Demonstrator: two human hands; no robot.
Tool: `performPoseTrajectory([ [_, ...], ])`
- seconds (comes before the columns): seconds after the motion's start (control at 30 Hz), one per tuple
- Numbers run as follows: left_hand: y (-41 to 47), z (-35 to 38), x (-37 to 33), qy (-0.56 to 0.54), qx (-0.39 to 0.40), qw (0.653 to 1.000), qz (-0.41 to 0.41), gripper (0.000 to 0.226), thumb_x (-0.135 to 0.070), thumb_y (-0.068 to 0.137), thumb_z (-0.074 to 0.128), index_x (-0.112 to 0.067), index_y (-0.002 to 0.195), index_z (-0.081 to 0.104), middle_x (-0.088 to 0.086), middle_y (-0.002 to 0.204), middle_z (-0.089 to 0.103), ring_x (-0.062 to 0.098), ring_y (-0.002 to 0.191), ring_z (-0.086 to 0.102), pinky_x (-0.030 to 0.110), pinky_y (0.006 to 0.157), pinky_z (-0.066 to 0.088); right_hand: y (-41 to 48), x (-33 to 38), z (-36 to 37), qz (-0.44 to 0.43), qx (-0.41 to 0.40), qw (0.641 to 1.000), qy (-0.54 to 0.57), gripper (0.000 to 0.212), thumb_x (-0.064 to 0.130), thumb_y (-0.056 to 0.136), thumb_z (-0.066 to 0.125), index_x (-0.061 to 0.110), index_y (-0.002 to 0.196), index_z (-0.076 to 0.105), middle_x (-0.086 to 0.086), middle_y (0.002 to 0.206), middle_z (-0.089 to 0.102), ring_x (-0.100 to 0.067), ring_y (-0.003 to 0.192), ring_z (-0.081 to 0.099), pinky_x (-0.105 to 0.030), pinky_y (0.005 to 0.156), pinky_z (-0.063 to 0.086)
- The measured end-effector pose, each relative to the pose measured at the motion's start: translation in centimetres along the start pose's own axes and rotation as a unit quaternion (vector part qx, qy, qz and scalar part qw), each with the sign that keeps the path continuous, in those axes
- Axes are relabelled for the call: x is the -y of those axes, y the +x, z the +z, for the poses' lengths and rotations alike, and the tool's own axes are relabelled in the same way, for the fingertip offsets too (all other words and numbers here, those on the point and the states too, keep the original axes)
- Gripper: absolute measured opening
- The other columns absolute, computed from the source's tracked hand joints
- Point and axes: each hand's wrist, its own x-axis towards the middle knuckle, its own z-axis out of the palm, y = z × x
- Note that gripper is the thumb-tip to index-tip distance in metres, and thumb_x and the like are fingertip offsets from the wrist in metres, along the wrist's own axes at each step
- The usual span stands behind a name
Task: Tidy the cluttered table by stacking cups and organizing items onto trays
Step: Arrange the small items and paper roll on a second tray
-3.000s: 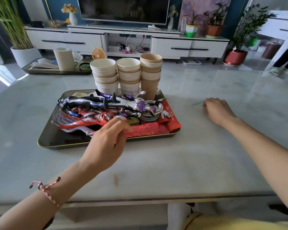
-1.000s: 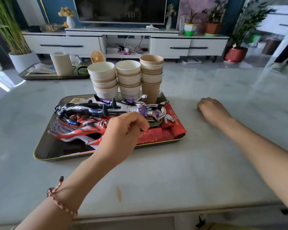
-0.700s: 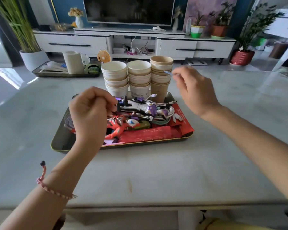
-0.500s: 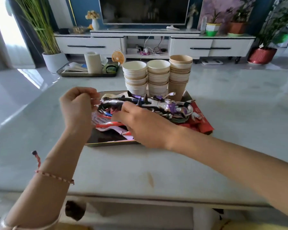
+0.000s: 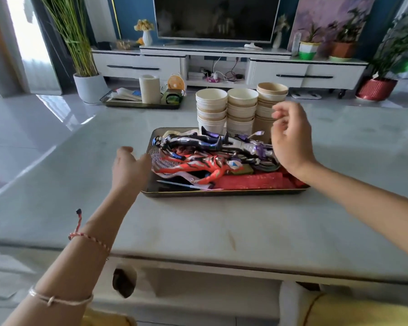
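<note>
**Both hands empty at the loaded tray**

My left hand hovers low just beside the left end of the tray. Its fingers are relaxed and hold nothing, and the thumb points toward the rim. I cannot tell whether the thumb touches the rim. A red braided cord bracelet circles that wrist.

My right hand is raised over the right part of the tray, in front of the cups. Its fingers are loosely curled and it is also empty.

Between the hands sits the dark rectangular tray with a gold rim, on the pale marble-look table. A red-and-silver plastic toy figure lies lengthwise in the tray. A dark blue, silver and purple toy figure lies just behind it. Flat red paper packets lie under and beside the figures at the near right. A thin blue stick lies on the bare tray floor at the near left.

Three stacks of paper cups stand upright side by side at the far edge of the tray. They are a left stack of white cups, a middle stack of white cups and a right stack of brown cups. I cannot tell whether they stand inside the rim or just behind it.

Well apart, at the far left, a second dark tray carries a white paper roll and a small orange fan.
</note>
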Motion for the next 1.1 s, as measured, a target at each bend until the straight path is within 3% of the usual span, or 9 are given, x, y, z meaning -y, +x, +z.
performPoseTrajectory([
  [0.1, -1.0, 1.0, 0.8, 0.036, 0.028, 0.999, 0.003, 0.057, -0.024, 0.09, 0.048, -0.005, 0.139, 0.028, 0.018, 0.14, 0.039, 0.035, 0.125, 0.04, 0.048, 0.102, 0.037, 0.1, -5.6, -2.1, 0.226, -0.042, 0.972, -0.051, 0.031, -0.006, 0.085, 0.04, -0.001, 0.114, 0.051, -0.019, 0.118, 0.054, -0.028, 0.107, 0.053, -0.023, 0.087, 0.039],
  [0.17, -2.0, 1.9, 0.9, 0.055, 0.045, 0.997, 0.012, 0.053, -0.024, 0.091, 0.047, -0.002, 0.137, 0.03, 0.021, 0.137, 0.041, 0.037, 0.123, 0.041, 0.048, 0.101, 0.037, -0.6, -8.0, -3.3, 0.326, 0.029, 0.945, -0.021, 0.033, 0.001, 0.09, 0.043, 0.002, 0.123, 0.049, -0.017, 0.124, 0.055, -0.03, 0.115, 0.051, -0.03, 0.097, 0.037],
  [0.27, -2.9, 2.6, 1.1, 0.076, 0.043, 0.996, 0.019, 0.056, -0.029, 0.093, 0.045, 0.0, 0.138, 0.027, 0.021, 0.143, 0.032, 0.036, 0.131, 0.03, 0.043, 0.108, 0.027, -2.0, -8.1, -2.8, 0.348, 0.12, 0.928, 0.051, 0.037, 0.007, 0.095, 0.045, 0.001, 0.131, 0.045, -0.018, 0.13, 0.051, -0.028, 0.122, 0.048, -0.029, 0.102, 0.034],
  [0.47, -3.7, 3.0, 1.9, 0.045, 0.007, 0.999, 0.009, 0.064, -0.026, 0.096, 0.041, 0.002, 0.145, 0.012, 0.02, 0.152, 0.018, 0.031, 0.141, 0.014, 0.04, 0.115, 0.013, -2.7, -7.2, -1.8, 0.405, 0.031, 0.91, 0.084, 0.03, 0.012, 0.093, 0.048, 0.006, 0.12, 0.059, -0.012, 0.126, 0.058, -0.024, 0.117, 0.052, -0.029, 0.098, 0.038],
  [0.57, -4.4, 3.6, 2.2, 0.032, -0.012, 0.999, 0.027, 0.068, -0.023, 0.096, 0.041, 0.003, 0.145, 0.001, 0.018, 0.155, 0.006, 0.026, 0.143, 0.004, 0.034, 0.116, 0.004, -2.6, -7.0, -1.6, 0.412, 0.023, 0.908, 0.075, 0.029, 0.013, 0.091, 0.05, 0.008, 0.116, 0.061, -0.011, 0.124, 0.06, -0.025, 0.116, 0.052, -0.033, 0.1, 0.04],
  [0.8, -0.5, 1.7, 3.0, 0.109, -0.068, 0.991, -0.033, 0.062, -0.029, 0.096, 0.037, -0.001, 0.145, 0.013, 0.015, 0.153, 0.017, 0.026, 0.142, 0.012, 0.043, 0.114, -0.002, -2.5, -4.5, 2.0, 0.401, 0.048, 0.909, 0.101, 0.027, 0.016, 0.087, 0.055, 0.011, 0.114, 0.06, -0.01, 0.118, 0.061, -0.025, 0.11, 0.054, -0.034, 0.096, 0.042],
  [0.9, 1.8, -0.1, 4.3, 0.118, -0.074, 0.99, -0.021, 0.054, -0.022, 0.097, 0.034, -0.002, 0.145, 0.019, 0.018, 0.151, 0.023, 0.033, 0.139, 0.021, 0.045, 0.115, 0.012, -2.7, -3.5, 4.3, 0.401, 0.043, 0.911, 0.088, 0.027, 0.015, 0.087, 0.053, 0.011, 0.113, 0.06, -0.009, 0.116, 0.062, -0.023, 0.106, 0.055, -0.027, 0.084, 0.04],
  [1.0, 3.8, -2.4, 5.7, 0.146, -0.058, 0.988, 0.006, 0.051, -0.006, 0.092, 0.038, -0.009, 0.143, 0.032, 0.023, 0.139, 0.043, 0.041, 0.123, 0.042, 0.042, 0.098, 0.035, -2.8, -2.7, 6.4, 0.424, -0.016, 0.905, 0.038, 0.027, 0.007, 0.087, 0.049, 0.01, 0.112, 0.061, -0.012, 0.117, 0.062, -0.028, 0.107, 0.055, -0.025, 0.077, 0.038],
  [1.1, 6.9, -4.9, 6.9, 0.168, -0.043, 0.985, 0.006, 0.046, -0.005, 0.091, 0.041, -0.013, 0.136, 0.046, 0.021, 0.133, 0.051, 0.038, 0.121, 0.046, 0.041, 0.105, 0.033, -1.5, -1.7, 8.7, 0.448, -0.06, 0.892, 0.029, 0.035, -0.001, 0.087, 0.044, 0.005, 0.118, 0.059, -0.018, 0.122, 0.059, -0.034, 0.113, 0.053, -0.031, 0.087, 0.042],
])
